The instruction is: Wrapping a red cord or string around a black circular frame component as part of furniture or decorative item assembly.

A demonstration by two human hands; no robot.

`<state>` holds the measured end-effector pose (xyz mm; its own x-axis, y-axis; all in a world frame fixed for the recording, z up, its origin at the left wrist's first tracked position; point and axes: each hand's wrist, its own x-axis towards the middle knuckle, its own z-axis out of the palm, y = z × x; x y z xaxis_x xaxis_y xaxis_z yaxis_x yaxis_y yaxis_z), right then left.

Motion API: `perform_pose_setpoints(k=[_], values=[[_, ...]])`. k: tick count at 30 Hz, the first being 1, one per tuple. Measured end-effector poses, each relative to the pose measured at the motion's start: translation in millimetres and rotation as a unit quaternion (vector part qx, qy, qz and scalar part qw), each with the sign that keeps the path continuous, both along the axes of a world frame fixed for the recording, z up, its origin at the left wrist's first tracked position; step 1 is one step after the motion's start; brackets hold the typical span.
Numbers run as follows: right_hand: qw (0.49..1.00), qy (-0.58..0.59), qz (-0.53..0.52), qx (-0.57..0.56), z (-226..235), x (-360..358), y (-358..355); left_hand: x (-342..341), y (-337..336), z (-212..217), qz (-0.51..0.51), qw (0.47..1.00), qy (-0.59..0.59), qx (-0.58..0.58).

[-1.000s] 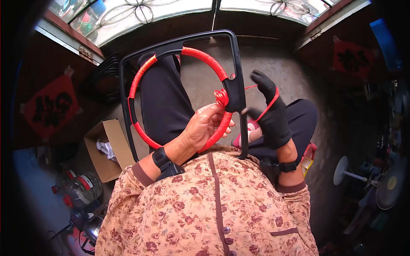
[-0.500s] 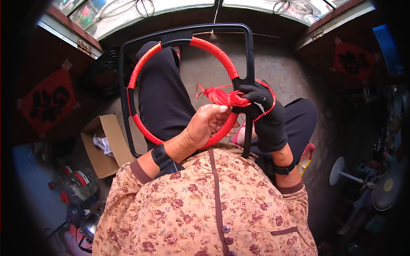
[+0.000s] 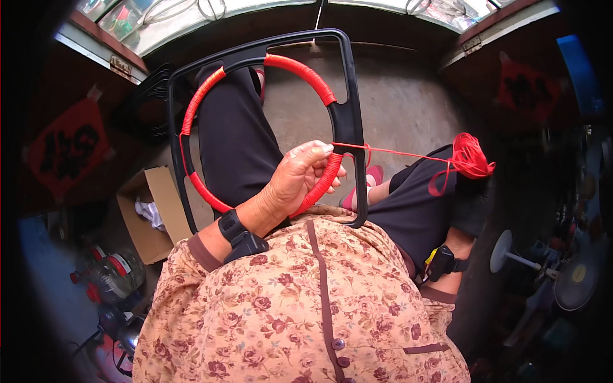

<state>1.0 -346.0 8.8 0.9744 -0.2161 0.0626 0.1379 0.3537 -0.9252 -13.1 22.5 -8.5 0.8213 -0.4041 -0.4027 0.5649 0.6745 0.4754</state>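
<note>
Cord (image 3: 396, 153), one taut red strand, is running from the single black frame (image 3: 348, 115) propped on my lap out to one red bundle (image 3: 471, 156) at my right. My left hand (image 3: 300, 175) is gripping the frame's red-wrapped ring (image 3: 300, 67), fingers curled round it. My gloved right hand (image 3: 469, 204) is clutching the bundle. One open cardboard box (image 3: 150, 214) is sitting on the floor, well apart.

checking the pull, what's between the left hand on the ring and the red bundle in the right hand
A taut red cord spans from the left hand to the bundle in the gloved right hand, head view.
</note>
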Motion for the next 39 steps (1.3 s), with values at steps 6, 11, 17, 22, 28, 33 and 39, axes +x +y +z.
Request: perform_pose_setpoints(k=[6, 11, 17, 22, 28, 33, 39], values=[[0.949, -0.014, -0.012, 0.313, 9.9, 1.6, 20.5, -0.7, -6.0, -0.4, -0.024, 1.0, -0.013, 0.009], [0.946, 0.084, 0.197, 0.242, 33.4, 23.5, 75.7, -4.1, -8.2, 1.3, -0.026, 0.999, -0.028, 0.03], [0.872, 0.276, 0.341, -0.218, 34.6, 6.7, 144.1, -1.6, -7.8, 6.0, -0.019, 0.999, -0.022, 0.023], [0.898, 0.268, 0.319, -0.141, 23.0, -8.1, 120.9, -0.4, -5.4, -1.0, -0.025, 1.0, 0.008, 0.012], [0.952, 0.179, 0.211, 0.132, 27.5, 1.2, 147.4, -3.4, -8.3, -1.5, -0.033, 0.999, -0.022, 0.011], [0.932, 0.148, 0.28, 0.175, 14.9, 10.0, 142.9, -4.1, -9.4, 4.5, 0.0, 0.999, -0.034, 0.018], [0.941, 0.214, 0.243, 0.1, 10.7, -5.9, 134.5, -4.3, -8.3, 1.7, -0.034, 0.999, -0.028, 0.029]])
